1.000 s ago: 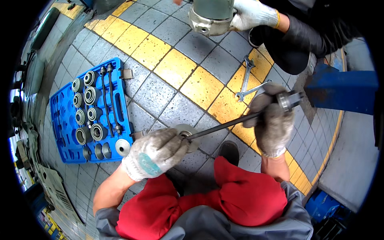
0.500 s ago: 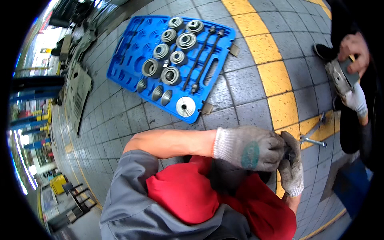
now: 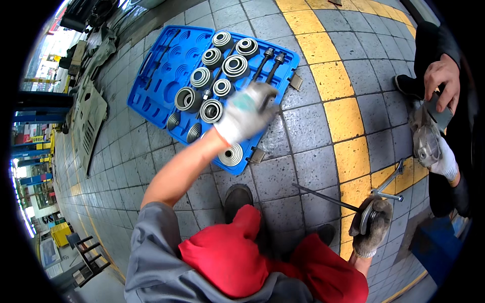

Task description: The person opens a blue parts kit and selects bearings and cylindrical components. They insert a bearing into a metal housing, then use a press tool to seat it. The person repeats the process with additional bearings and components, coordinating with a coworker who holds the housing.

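My left hand [image 3: 250,112], in a grey-white glove, is over the right side of a blue plastic tool case [image 3: 162,118]. Motion blurs its fingers, so its grip is unclear. Metal stepped cups [image 3: 235,67] and sleeves sit in the case's moulded slots, beside two dark rods [image 3: 276,67] partly hidden by my hand. Low on the right, my gloved right hand [image 3: 380,227] is closed round a dark round metal part [image 3: 365,222]. A long thin dark rod [image 3: 323,195] sticks out from it toward the left.
A wrench [image 3: 390,178] and a shiny metal tool [image 3: 388,195] lie on the tiles beyond my right hand. At the right, another person holds a metal casting [image 3: 425,144] and a dark flat piece [image 3: 439,112]. A yellow line [image 3: 333,83] crosses the floor.
My left hand has left my right hand and swung up-left over the blue case. My right hand keeps the round part, and the dark rod now shows.
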`<action>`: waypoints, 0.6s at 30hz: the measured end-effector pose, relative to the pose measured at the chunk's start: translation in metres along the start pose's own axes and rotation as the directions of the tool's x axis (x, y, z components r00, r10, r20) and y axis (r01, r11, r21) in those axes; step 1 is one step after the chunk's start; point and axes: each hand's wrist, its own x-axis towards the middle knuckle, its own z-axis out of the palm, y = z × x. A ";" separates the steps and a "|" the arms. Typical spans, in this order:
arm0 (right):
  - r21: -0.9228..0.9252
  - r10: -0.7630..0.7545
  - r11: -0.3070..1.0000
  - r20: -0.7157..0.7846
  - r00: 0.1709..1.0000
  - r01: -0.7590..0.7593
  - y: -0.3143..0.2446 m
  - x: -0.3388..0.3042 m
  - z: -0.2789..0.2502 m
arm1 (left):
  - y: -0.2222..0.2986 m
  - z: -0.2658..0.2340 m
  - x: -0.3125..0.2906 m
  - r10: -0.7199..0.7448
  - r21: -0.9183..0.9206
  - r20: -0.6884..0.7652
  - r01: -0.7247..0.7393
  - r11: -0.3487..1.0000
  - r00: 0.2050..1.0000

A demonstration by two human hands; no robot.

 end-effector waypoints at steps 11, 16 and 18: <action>-0.426 -0.073 0.901 0.048 0.996 0.086 0.022 -0.006 -0.002 | -0.149 -0.018 0.160 -0.411 0.613 0.188 0.220 0.759 0.892; -0.470 -0.011 0.877 -0.226 0.974 -0.099 0.022 -0.016 -0.001 | -0.160 -0.025 0.196 -0.335 0.615 0.370 0.043 0.788 0.867; -0.500 0.045 0.855 -0.193 0.980 -0.138 0.015 -0.016 -0.008 | -0.163 -0.019 0.198 -0.366 0.600 0.351 0.093 0.794 0.862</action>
